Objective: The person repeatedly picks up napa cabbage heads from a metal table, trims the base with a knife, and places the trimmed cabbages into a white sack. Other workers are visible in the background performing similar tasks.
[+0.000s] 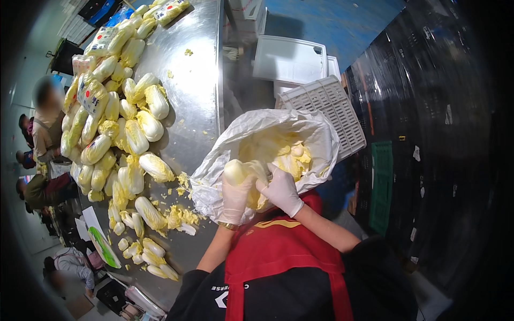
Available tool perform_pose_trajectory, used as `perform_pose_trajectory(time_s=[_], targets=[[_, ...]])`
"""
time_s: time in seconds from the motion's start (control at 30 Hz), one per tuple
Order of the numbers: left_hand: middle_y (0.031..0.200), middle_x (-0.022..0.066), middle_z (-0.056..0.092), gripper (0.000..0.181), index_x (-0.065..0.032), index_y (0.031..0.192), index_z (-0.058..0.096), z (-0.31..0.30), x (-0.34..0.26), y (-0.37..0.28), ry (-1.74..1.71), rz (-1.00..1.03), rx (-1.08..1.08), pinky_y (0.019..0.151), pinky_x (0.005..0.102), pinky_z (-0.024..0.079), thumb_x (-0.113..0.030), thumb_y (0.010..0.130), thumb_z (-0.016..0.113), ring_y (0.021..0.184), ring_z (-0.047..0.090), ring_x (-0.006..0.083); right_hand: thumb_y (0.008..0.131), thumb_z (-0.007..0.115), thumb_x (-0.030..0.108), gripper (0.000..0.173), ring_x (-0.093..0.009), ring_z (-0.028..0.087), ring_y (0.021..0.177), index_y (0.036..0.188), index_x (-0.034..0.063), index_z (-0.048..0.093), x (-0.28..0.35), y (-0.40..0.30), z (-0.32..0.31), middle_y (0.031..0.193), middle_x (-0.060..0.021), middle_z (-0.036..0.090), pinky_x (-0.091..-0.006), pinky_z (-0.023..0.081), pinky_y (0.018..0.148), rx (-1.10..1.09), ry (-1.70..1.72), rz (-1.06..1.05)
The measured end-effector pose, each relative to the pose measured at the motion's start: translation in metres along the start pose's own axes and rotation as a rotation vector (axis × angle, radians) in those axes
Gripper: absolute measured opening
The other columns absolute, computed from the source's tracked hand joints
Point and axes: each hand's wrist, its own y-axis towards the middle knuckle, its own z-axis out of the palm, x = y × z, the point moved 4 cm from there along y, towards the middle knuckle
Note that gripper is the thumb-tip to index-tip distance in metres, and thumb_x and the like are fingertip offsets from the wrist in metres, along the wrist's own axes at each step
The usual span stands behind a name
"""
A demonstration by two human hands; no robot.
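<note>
Both hands wear pale gloves and are over a large white woven sack (225,148) that gapes wide. My left hand (238,196) is closed around a napa cabbage (235,171), whose pale base points away from me. My right hand (283,190) is at the cabbage's right side, its fingers on a leaf; how firmly it grips is partly hidden. Loose yellow cabbage leaves (295,160) lie inside the sack. To the left, many napa cabbages (136,136) are heaped on a steel table (192,72), some in printed wrappers.
Leaf scraps (180,216) lie near the table's edge. Beyond the sack are a white plastic crate (329,108) and a white foam box (289,58). Stacked dark crates (425,120) and a green crate (380,186) stand at right. Several people are across the table at left.
</note>
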Motion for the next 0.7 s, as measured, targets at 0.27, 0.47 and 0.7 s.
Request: perform_pose_trajectory(time_s=[0.27, 0.47, 0.7], targets=[[0.096, 0.0094, 0.067, 0.034, 0.001, 0.109, 0.059, -0.019, -0.016, -0.008, 0.225, 0.011, -0.22, 0.075, 0.0307, 0.052, -0.016, 0.082, 0.072, 0.085, 0.064, 0.0161, 0.075, 0.07, 0.024, 0.034, -0.036, 0.065, 0.075, 0.103, 0.0063, 0.064, -0.006, 0.007, -0.005, 0.081, -0.0181, 0.066, -0.0402, 0.052, 0.067, -0.083, -0.147, -0.023], [0.106, 0.0106, 0.062, 0.066, -0.0008, 0.124, 0.048, -0.047, -0.011, -0.002, -0.565, -0.118, 0.203, 0.083, 0.0346, 0.053, -0.046, 0.081, 0.069, 0.096, 0.062, 0.021, 0.074, 0.071, 0.026, 0.037, -0.036, 0.065, 0.079, 0.104, 0.0058, 0.064, -0.036, 0.028, -0.023, 0.086, -0.0174, 0.067, -0.0402, 0.053, 0.071, -0.036, -0.243, 0.0], [0.115, 0.0104, 0.058, 0.071, -0.0006, 0.131, 0.042, -0.026, -0.012, -0.003, -0.574, -0.118, 0.179, 0.088, 0.0349, 0.051, -0.044, 0.082, 0.068, 0.1, 0.06, 0.0198, 0.077, 0.074, 0.03, 0.049, -0.022, 0.065, 0.083, 0.117, 0.005, 0.061, -0.008, 0.022, -0.019, 0.093, -0.0131, 0.068, -0.0325, 0.052, 0.074, 0.191, 0.129, 0.037]])
